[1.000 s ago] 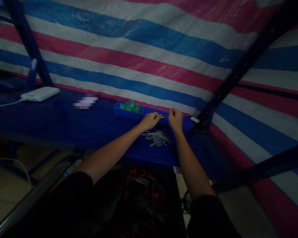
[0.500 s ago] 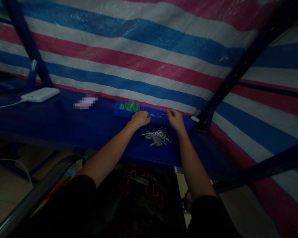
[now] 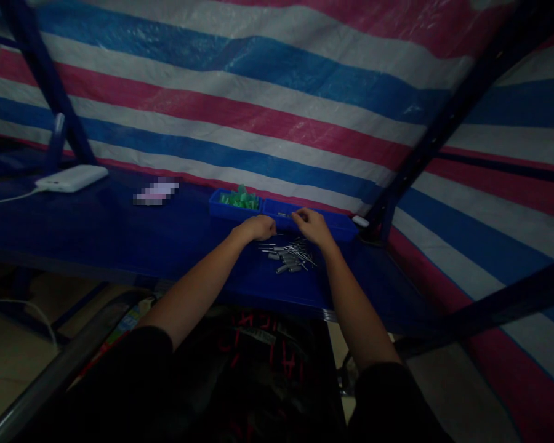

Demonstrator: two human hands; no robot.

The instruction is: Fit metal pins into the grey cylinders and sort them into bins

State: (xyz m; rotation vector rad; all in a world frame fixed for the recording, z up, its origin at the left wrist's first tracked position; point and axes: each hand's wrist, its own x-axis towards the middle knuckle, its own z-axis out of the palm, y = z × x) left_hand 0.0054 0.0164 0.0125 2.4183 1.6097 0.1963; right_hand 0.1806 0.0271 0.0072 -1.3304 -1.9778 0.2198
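My left hand (image 3: 261,227) is closed, and a thin metal pin pokes out past its fingertips. My right hand (image 3: 311,224) has its fingers pinched together over the front part of a blue tray (image 3: 335,224); what they hold, if anything, I cannot make out. A few small metal pieces (image 3: 282,214) lie in the tray beside the right fingertips. Just below both hands, a loose pile of thin metal pins and grey cylindrical pieces (image 3: 289,255) lies on the blue table (image 3: 189,237).
Left of my hands, a blue bin (image 3: 233,213) holds green translucent pieces (image 3: 244,198). Farther left are a blurred-out flat item (image 3: 157,191) and a white device (image 3: 72,178) with a cable. A small white object (image 3: 361,221) sits by the right frame post. Striped sheeting hangs behind.
My right hand has moved left across the tray, closer to the left hand. My left hand has shifted slightly down toward the pile, and its fist has turned a little.
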